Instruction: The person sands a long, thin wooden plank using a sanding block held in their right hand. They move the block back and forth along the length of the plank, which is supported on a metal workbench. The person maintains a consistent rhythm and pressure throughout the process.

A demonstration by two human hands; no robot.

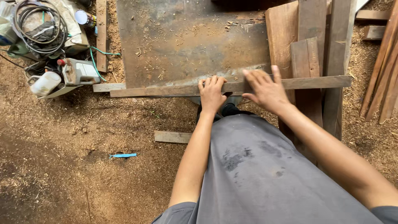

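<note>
Along the near edge of the dark, sawdust-strewn surface (pixel 182 41), a long thin wooden strip (pixel 166 90) is lying crosswise, running from the left past both hands and out over the stacked boards (pixel 309 54) on the right. The left hand (pixel 211 94) is resting flat on top of the strip, fingers close together and pointing away from the person, palm pressing down. The right hand (pixel 265 89) is lying just beside it on the same strip, fingers spread wider and angled to the left, with the thumb lifted off to the right. Neither hand is curling around the wood; both are lying open on it, though whether the fingertips are hooking over the far edge is hard to tell from this angle.

Behind the strip, the stacked boards are sitting partly on the surface and partly overhanging it toward the person's right leg. More planks (pixel 383 66) are leaning at the far right. A short offcut (pixel 172 136) is lying on the sawdust-covered ground (pixel 83 166) below the left forearm, and a small blue scrap (pixel 123 155) is lying well to its left. At the upper left, a coil of black cable (pixel 39 25) is sitting on a cluttered pile, with a white plastic jug (pixel 44 83) and a grey container with a red cap (pixel 78 71) near it.
</note>
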